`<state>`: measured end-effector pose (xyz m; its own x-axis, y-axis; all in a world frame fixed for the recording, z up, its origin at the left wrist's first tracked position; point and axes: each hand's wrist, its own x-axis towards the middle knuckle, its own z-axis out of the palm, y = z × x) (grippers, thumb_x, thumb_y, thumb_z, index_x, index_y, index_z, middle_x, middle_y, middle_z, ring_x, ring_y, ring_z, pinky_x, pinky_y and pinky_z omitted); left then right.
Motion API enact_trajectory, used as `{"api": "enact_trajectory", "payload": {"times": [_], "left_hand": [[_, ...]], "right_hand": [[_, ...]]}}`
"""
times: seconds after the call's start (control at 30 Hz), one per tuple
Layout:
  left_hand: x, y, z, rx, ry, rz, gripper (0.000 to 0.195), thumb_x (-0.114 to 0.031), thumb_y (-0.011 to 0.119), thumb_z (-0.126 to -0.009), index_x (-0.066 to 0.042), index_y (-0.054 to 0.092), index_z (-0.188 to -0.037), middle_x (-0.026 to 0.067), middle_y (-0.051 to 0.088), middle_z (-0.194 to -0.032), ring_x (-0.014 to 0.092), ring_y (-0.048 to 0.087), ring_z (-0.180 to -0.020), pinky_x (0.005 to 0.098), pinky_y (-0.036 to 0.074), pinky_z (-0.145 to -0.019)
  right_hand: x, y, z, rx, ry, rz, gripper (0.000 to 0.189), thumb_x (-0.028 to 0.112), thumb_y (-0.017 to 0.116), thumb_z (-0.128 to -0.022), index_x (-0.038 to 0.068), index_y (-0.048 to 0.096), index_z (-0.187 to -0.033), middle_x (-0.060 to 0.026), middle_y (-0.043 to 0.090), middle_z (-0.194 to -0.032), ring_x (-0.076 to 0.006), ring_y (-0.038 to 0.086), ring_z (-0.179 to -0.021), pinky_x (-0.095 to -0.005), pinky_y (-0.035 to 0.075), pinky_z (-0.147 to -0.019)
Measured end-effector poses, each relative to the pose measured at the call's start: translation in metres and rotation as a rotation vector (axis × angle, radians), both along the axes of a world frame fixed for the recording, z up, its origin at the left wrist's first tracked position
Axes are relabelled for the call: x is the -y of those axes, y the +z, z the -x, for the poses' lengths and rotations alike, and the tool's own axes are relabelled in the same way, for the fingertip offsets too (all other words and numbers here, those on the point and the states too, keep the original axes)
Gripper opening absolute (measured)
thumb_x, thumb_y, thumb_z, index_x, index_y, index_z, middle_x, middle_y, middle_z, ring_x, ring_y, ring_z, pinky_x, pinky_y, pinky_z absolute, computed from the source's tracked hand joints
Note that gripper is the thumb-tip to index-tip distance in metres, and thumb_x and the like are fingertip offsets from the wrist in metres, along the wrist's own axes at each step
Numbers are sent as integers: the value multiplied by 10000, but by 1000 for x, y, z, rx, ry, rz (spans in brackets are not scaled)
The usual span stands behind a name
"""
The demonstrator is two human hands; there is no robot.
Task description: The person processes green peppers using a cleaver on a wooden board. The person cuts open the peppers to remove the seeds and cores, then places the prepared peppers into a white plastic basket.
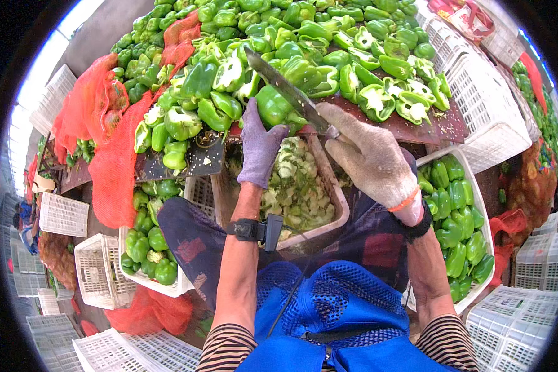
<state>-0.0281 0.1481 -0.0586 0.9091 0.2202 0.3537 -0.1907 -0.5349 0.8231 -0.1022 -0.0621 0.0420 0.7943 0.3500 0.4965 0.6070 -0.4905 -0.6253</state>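
Note:
A green bell pepper (275, 105) lies at the front edge of the tabletop (339, 109), its stem end towards my right side. My left hand (260, 144), in a purple knit glove, grips that pepper from its left and near side. In a greyish work glove, my right hand (369, 151) holds a knife (286, 88) by its handle. The broad blade slants up and left across the pepper's right side; whether it cuts into the flesh I cannot tell. Below both hands, between my knees, stands a crate (339, 218) of pale pepper cores and scraps (300, 186).
Whole and halved peppers (307, 28) are heaped on the table, with red mesh sacks (114, 186) at its left. Crates of peppers flank me, a left crate (158, 288) and a right crate (483, 279). White crates (488, 107) stand beyond the table's right edge.

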Motion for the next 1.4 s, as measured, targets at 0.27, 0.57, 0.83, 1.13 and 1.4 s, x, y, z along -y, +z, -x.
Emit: {"api": "enact_trajectory", "payload": {"times": [0.27,0.57,0.83,1.13,1.4], "left_hand": [[-5,-5,2,45,6,105,843,-107,772,-682,61,378,-1408,235,516,-1341,328,536,-1215,370,430,-1036],[4,1,11,26,-2,79,804,-105,742,-678,68,401,-1386,229,508,-1346,312,533,-1224,364,419,-1050],[4,0,5,54,35,78,811,-147,749,-679,75,407,-1380,242,514,-1337,341,515,-1244,382,406,-1061],[4,-7,7,124,87,-89,817,-187,766,-708,82,417,-1396,254,512,-1349,345,538,-1227,385,426,-1044],[3,-3,6,128,72,14,781,-129,774,-702,86,450,-1379,222,633,-1184,253,643,-1049,332,496,-931]], "right_hand": [[-10,36,2,-59,-9,14,468,15,636,-879,55,558,-1339,-88,656,-929,-76,575,-784,-239,501,-729],[-11,10,-35,-297,-24,382,451,177,592,-922,43,517,-1346,-242,614,-1198,-384,612,-1079,-392,498,-898],[-14,11,-48,-53,99,300,419,205,543,-897,83,539,-1298,-262,643,-978,-423,629,-940,-478,505,-773],[-16,66,-38,-536,96,270,431,228,503,-933,50,557,-1322,-59,500,-572,-123,497,-477,-299,403,-457],[-14,56,-69,219,278,667,343,121,579,-855,47,605,-1189,-140,636,-963,-259,606,-757,-349,506,-670]]}}
